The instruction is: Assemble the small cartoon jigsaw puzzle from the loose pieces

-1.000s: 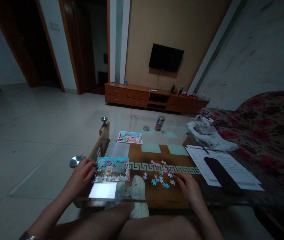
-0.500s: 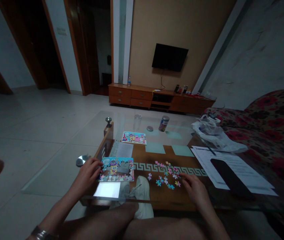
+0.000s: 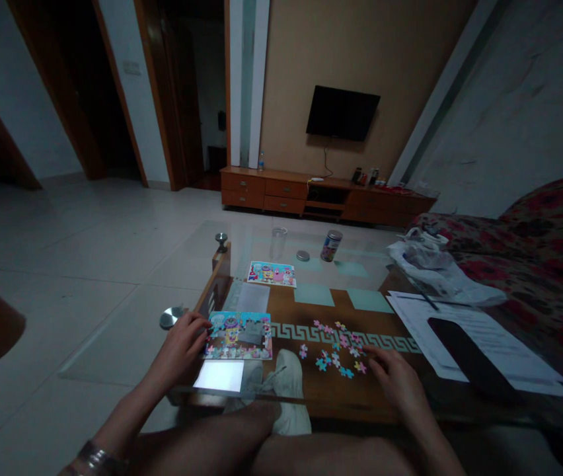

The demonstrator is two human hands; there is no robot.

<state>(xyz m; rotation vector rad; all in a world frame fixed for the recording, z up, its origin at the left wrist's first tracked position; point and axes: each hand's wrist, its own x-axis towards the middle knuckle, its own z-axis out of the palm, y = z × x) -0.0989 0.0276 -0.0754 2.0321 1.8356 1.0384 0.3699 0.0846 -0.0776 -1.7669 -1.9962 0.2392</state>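
A colourful cartoon jigsaw board [image 3: 240,335], partly filled, lies on the glass table [image 3: 311,297] in front of me. My left hand [image 3: 180,347] rests at the board's left edge, fingers curled against it. Several loose pink, blue and white puzzle pieces [image 3: 336,344] lie scattered to the right of the board. My right hand [image 3: 396,380] lies on the glass just right of them, its fingertips touching the nearest pieces with the fingers bent. A finished reference picture [image 3: 272,273] lies farther back.
White papers [image 3: 480,330] with a dark phone [image 3: 467,357] on top lie at the right, beside a plastic bag [image 3: 435,268] and a floral sofa [image 3: 534,264]. A glass [image 3: 277,242], a lid [image 3: 302,255] and a can [image 3: 331,245] stand at the far edge.
The camera has shifted, so everything sits a little more to the right in view. Both hands stay by the board and the loose pieces, barely moved.
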